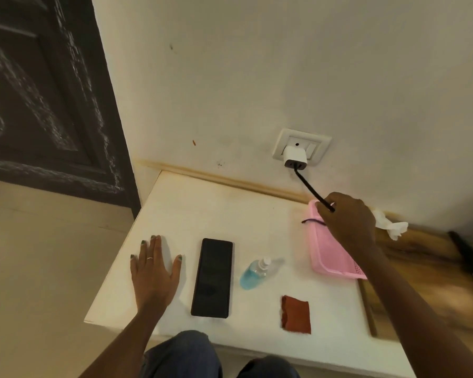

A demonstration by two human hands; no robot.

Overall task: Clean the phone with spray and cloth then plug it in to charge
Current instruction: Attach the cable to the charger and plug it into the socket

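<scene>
A black phone (212, 278) lies flat, screen up, on the white table (216, 211). My left hand (155, 271) rests flat on the table just left of the phone, fingers straight. To the right of the phone lies a small spray bottle (254, 271) with blue liquid, on its side. A rust-red cloth (296, 314) lies near the front edge. My right hand (347, 222) grips the black charging cable (310, 188), which runs up to a white charger (295, 156) plugged into the wall socket (316, 148).
A pink basket (329, 257) sits under my right hand at the table's right side. A crumpled white tissue (391, 225) lies against the wall. A wooden surface (426, 271) adjoins the table on the right. A dark door (38, 91) stands at the left.
</scene>
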